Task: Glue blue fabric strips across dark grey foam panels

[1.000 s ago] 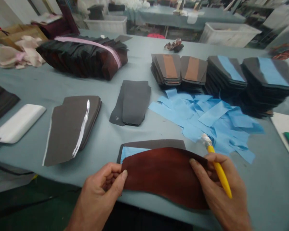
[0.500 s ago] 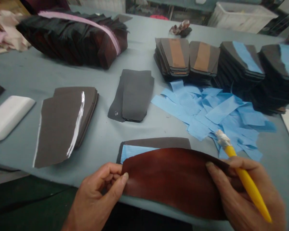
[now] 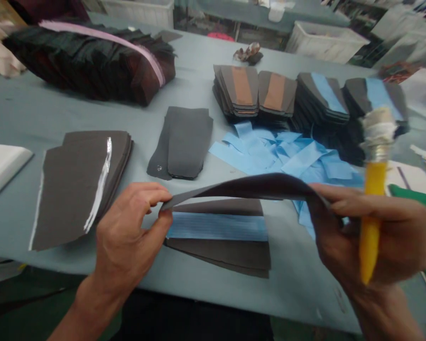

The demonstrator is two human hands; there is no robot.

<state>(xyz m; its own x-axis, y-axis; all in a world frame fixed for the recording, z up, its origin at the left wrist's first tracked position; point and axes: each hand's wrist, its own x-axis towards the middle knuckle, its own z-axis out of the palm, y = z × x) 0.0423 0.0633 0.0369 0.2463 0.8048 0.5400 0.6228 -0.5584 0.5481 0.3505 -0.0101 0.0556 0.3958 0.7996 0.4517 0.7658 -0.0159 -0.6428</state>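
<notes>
Well, the dark sheet [image 3: 255,186] looks thin and light, and soft enough to bend but firm enough to arch. It does not look easy to break, and its two ends seem good places to pinch. It is up off the desk [image 3: 305,289], between the hands. The left hand [image 3: 128,232] pinches one end between thumb and fingers. The right hand [image 3: 386,227] grips the other end, and holds a yellow stick [image 3: 372,213] too. Below the grip lie flat dark pieces [image 3: 234,252] with a blue band [image 3: 216,226]. Past the grip are blue strips [image 3: 248,151].
</notes>
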